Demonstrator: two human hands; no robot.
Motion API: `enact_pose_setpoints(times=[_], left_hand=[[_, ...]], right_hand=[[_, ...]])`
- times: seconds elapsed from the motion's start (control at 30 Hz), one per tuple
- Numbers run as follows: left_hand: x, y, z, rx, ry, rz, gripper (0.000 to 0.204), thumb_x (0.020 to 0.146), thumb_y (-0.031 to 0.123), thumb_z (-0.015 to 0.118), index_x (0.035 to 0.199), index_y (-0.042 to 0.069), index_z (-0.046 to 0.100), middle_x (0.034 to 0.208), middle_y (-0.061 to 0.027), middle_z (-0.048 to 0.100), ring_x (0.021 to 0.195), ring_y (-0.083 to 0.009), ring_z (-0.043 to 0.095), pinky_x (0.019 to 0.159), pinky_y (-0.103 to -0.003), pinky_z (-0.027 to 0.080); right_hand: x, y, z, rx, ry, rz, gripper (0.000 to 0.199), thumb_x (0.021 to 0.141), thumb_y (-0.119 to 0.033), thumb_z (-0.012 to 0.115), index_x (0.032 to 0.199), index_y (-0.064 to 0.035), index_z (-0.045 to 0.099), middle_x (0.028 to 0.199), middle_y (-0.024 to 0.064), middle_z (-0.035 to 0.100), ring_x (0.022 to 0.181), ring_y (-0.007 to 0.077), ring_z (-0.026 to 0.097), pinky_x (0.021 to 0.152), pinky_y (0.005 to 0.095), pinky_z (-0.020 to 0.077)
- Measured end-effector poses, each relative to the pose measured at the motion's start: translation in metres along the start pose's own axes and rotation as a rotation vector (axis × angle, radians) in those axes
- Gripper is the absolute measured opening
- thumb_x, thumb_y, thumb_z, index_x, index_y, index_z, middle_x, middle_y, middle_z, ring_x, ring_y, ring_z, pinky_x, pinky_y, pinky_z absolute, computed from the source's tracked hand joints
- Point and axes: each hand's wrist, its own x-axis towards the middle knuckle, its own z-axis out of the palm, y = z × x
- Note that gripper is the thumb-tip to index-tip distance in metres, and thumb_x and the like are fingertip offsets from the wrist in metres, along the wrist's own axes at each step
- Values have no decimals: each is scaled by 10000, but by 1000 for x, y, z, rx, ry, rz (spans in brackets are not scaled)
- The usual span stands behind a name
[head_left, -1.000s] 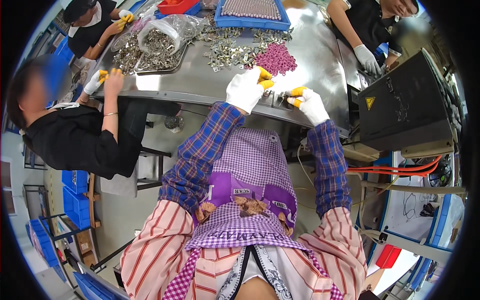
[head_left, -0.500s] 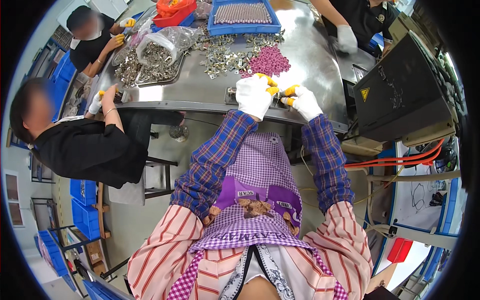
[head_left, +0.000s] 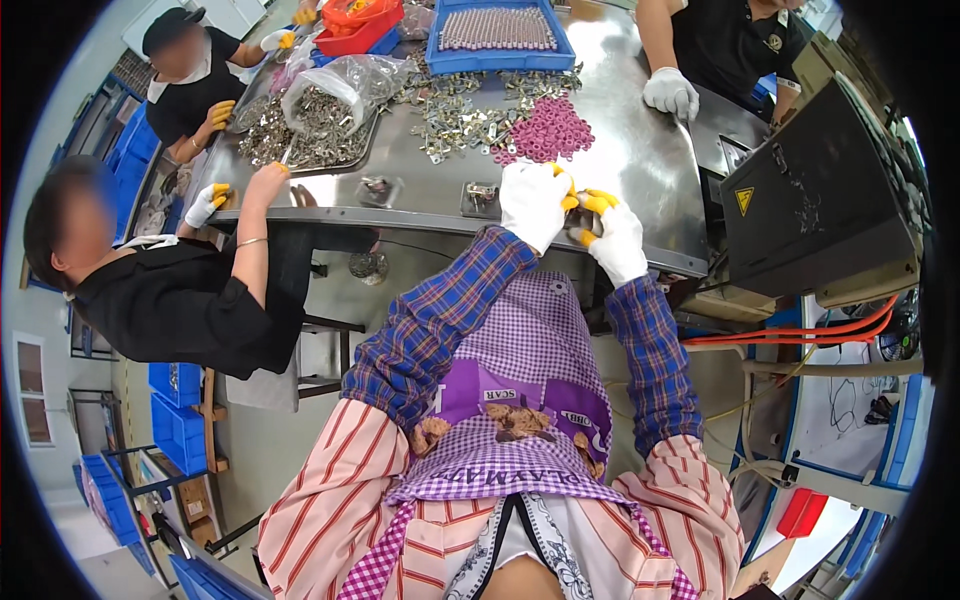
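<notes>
My left hand (head_left: 533, 207) and my right hand (head_left: 617, 243) wear white gloves with yellow fingertips. They meet at the front edge of the metal table (head_left: 640, 130). Fingers of both hands close round a small dark metal piece (head_left: 578, 222), mostly hidden by the gloves. Just left of my left hand sits a small metal fixture (head_left: 481, 199) on a square base. Beyond my hands lies a heap of pink rings (head_left: 545, 130), beside a spread of loose metal parts (head_left: 455, 125).
A blue tray (head_left: 432, 55) of rows of pinkish pieces stands at the far side. Metal parts spill from a plastic bag (head_left: 350, 85). Another fixture (head_left: 378, 190) is further left. Two people work at left, one at far right. A dark box (head_left: 815, 190) stands right.
My hands have come slightly nearer, still together. The near-left person's bare hand has reached toward the metal parts. At the right, a co-worker's gloved hand now rests on the table edge.
</notes>
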Motion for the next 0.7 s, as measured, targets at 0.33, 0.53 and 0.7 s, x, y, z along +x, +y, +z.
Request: enact_pose_setpoints(times=[0.33,0.53,0.7], left_hand=[[9,-107,-29,128,-368,-374,352,798,334,602,1123,206,645,954,-77,641,872,-248,620,719,-358,473],[11,-160,0,400,-421,-147,291,808,281,587,1083,211,651,946,-79,639,844,-247,625,710,-374,474],[10,-163,2,306,-330,-86,211,791,201,577,985,186,660,884,-105,645,789,-275,626,668,-408,467]], right_hand=[[38,33,-30,-297,-136,615,456,745,-263,743,1164,-133,617,1061,85,622,901,250,619,811,332,494],[66,100,-19,-644,22,729,376,790,-374,671,1056,-114,622,993,76,609,843,241,614,743,335,503],[73,108,-19,-690,-23,772,380,815,-404,635,1053,-108,616,963,82,599,830,254,610,721,353,504]])
